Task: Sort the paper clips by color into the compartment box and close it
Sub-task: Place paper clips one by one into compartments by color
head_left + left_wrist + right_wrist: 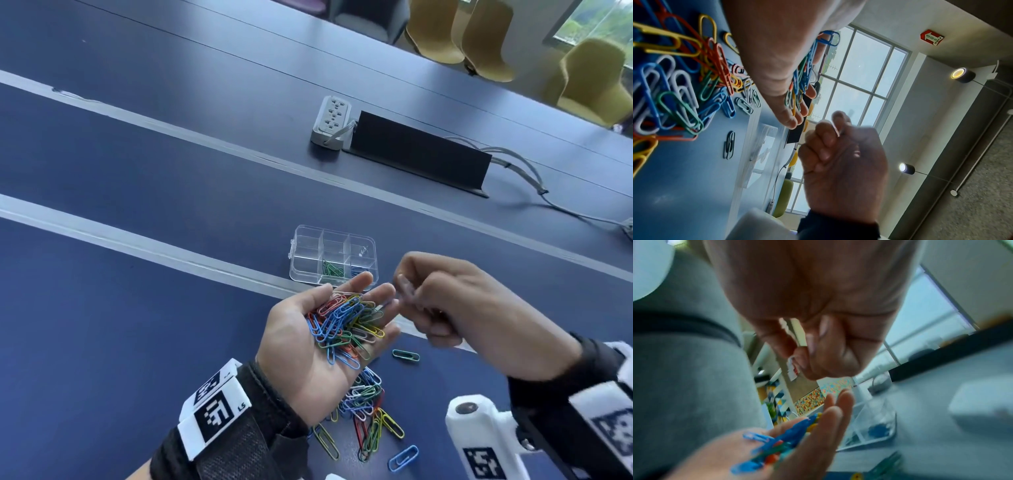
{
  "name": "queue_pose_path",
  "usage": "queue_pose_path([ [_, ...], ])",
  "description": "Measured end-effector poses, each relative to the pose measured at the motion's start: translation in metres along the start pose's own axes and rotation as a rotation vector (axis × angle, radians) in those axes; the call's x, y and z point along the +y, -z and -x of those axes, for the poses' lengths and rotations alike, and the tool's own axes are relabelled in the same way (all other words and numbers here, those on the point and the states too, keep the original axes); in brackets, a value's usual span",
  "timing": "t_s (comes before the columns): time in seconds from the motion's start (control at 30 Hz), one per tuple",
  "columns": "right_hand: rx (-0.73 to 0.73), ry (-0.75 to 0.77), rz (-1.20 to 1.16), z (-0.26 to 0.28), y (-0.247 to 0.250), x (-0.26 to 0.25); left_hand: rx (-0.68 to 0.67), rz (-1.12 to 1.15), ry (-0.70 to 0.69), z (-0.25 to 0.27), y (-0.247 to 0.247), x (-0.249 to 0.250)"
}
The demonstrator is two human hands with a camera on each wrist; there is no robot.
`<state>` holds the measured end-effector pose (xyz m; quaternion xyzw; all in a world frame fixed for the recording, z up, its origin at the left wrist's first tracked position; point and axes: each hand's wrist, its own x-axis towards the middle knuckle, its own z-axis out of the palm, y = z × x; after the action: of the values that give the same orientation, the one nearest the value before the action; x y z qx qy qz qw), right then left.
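Note:
My left hand (305, 363) lies palm up and open above the blue table, carrying a heap of mixed coloured paper clips (346, 322). My right hand (404, 291) hovers beside the left fingertips with its fingers curled; thumb and forefinger pinch what looks like a pale clip, though it is blurred. The clear compartment box (301, 253) stands open just beyond both hands, with green clips (330, 269) in its front middle cell and blue ones (878, 430) in the front right cell. More clips (363, 404) are piled on the table under my left wrist.
Single clips lie loose: a teal one (406, 355) and a blue one (403, 457). Farther back are a white power strip (332, 123), a raised black cable flap (418, 154) and grey cables (534, 178). Yellow chairs (486, 37) stand past the table's far edge.

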<state>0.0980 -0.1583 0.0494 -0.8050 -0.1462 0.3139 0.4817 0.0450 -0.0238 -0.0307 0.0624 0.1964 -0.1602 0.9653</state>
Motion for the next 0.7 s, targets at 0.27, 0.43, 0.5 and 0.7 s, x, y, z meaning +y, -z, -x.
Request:
queue_pose_path([
  [0.27, -0.011, -0.054, -0.428, -0.019, -0.002, 0.005, 0.007, -0.061, 0.029, 0.001, 0.0, -0.003],
  [0.43, 0.11, 0.188, 0.64, -0.027, -0.009, 0.007, -0.001, -0.053, 0.043, 0.001, -0.001, -0.004],
  [0.5, 0.047, 0.163, 0.685, -0.031, -0.008, 0.008, 0.004, -0.061, 0.05, 0.001, 0.0, -0.004],
  [0.7, 0.036, 0.184, 0.691, -0.039, -0.007, 0.009, 0.034, -0.036, 0.034, 0.0, -0.001, -0.003],
])
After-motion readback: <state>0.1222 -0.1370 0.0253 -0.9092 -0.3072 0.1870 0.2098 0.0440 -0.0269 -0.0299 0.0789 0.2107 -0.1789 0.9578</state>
